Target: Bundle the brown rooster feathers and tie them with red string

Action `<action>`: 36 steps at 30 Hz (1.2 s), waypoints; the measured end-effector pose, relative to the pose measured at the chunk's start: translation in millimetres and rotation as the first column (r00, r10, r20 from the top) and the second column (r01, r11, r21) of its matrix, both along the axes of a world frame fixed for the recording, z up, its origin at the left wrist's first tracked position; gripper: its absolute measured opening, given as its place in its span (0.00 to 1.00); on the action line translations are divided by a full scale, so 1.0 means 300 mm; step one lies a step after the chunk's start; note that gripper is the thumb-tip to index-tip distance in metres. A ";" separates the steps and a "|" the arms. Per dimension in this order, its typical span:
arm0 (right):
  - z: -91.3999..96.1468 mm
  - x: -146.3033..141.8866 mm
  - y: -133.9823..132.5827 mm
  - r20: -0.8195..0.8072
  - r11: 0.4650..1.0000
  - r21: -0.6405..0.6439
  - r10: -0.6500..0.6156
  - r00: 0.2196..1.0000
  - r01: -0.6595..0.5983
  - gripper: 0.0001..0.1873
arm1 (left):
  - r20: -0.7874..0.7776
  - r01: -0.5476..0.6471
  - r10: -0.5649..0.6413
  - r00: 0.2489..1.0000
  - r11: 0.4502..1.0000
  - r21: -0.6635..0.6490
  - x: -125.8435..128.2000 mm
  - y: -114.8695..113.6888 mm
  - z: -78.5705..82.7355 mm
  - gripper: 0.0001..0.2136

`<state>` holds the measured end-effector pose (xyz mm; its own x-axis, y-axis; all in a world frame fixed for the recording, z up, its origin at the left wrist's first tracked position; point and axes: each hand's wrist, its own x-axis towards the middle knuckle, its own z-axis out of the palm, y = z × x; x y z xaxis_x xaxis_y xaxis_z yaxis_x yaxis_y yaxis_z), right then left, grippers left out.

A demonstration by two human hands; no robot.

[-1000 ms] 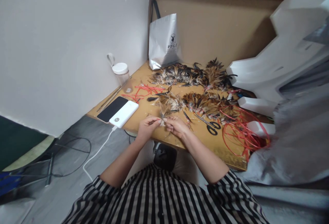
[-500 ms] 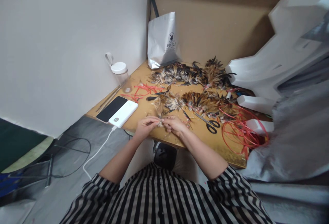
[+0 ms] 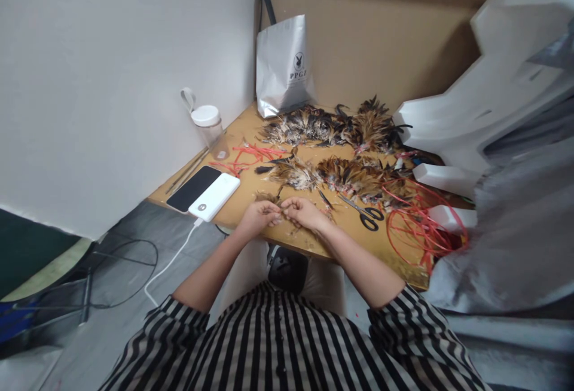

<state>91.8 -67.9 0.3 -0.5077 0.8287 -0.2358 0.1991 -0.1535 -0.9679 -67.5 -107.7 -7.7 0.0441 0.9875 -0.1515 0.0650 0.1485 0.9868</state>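
Observation:
At the table's front edge my left hand [image 3: 260, 219] is closed, with a small tuft of brown feathers [image 3: 268, 197] showing beyond its fingers. My right hand [image 3: 301, 213] is beside it, fingers curled and pinched close to the same tuft; what lies between them is too small to make out. Just past my hands is a row of brown and black feather bunches [image 3: 345, 177]. A second feather row [image 3: 314, 128] lies farther back. Black-handled scissors [image 3: 365, 214] rest to the right of my right hand.
Red plastic strips [image 3: 255, 153] lie at the left, and a red tangle [image 3: 417, 229] at the right. A phone [image 3: 194, 189], a white power bank [image 3: 215, 196] with cable, a lidded jar [image 3: 210, 128] and a silver bag [image 3: 283, 68] stand around. White foam [image 3: 448, 98] borders the right.
My hands have drawn slightly apart and turned inward. The feather tuft that stood upright between my fingertips now leans left over my left hand.

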 end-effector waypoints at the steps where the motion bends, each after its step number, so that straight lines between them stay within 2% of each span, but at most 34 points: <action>1: -0.002 0.004 0.001 0.000 1.000 0.026 0.005 1.000 -0.005 0.11 | 0.014 -0.008 0.008 1.000 1.000 -0.024 0.003 0.005 0.003 0.09; 5: 0.001 0.010 -0.005 -0.026 0.992 0.122 0.018 1.000 -0.014 0.12 | 0.041 -0.009 0.011 0.999 0.998 -0.055 0.007 0.019 0.010 0.13; 10: 0.022 -0.011 -0.019 0.010 0.961 0.272 0.047 0.999 -0.048 0.12 | -0.017 0.054 -0.055 0.998 0.997 -0.051 -0.001 0.024 0.005 0.06; 14: 0.020 -0.039 -0.010 0.074 0.923 0.378 0.040 0.996 -0.065 0.12 | -0.091 0.111 -0.114 0.989 0.993 -0.036 -0.007 0.015 0.024 0.04; 18: 0.010 -0.060 0.007 0.041 0.929 0.367 0.036 0.999 -0.048 0.13 | -0.133 0.146 -0.149 0.980 0.989 -0.027 -0.013 0.008 0.044 0.04; 22: 0.007 -0.043 0.020 -0.071 0.959 0.275 -0.050 0.996 0.068 0.13 | -0.092 0.106 -0.108 0.990 0.994 -0.030 -0.026 0.011 0.033 0.08; 24: 0.006 -0.018 0.021 -0.041 0.956 0.276 -0.089 0.995 0.096 0.12 | -0.054 0.095 -0.096 0.994 0.995 -0.027 -0.033 0.015 0.023 0.09; 28: -0.008 0.025 0.009 0.122 0.947 0.322 -0.042 0.992 0.001 0.11 | -0.012 0.105 -0.106 0.994 0.994 -0.022 -0.042 0.019 0.019 0.11; 31: -0.017 0.029 -0.005 0.199 0.897 0.438 -0.030 0.979 -0.062 0.12 | -0.012 0.128 -0.129 0.992 0.991 -0.025 -0.043 0.017 0.026 0.11; 34: -0.012 0.015 -0.016 0.253 0.787 0.605 -0.044 0.966 -0.122 0.12 | -0.014 0.167 -0.168 0.986 0.986 -0.015 -0.044 0.014 0.032 0.11; 36: -0.002 0.005 -0.021 0.297 0.721 0.673 -0.057 0.953 -0.166 0.10 | -0.018 0.194 -0.194 0.981 0.981 -0.006 -0.046 0.011 0.032 0.12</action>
<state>93.3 -74.1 -0.4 -0.5621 0.7894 0.2468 0.4597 0.5463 -0.7002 -81.4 -104.3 2.0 0.2317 0.9599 -0.1579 0.1106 0.1352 0.9846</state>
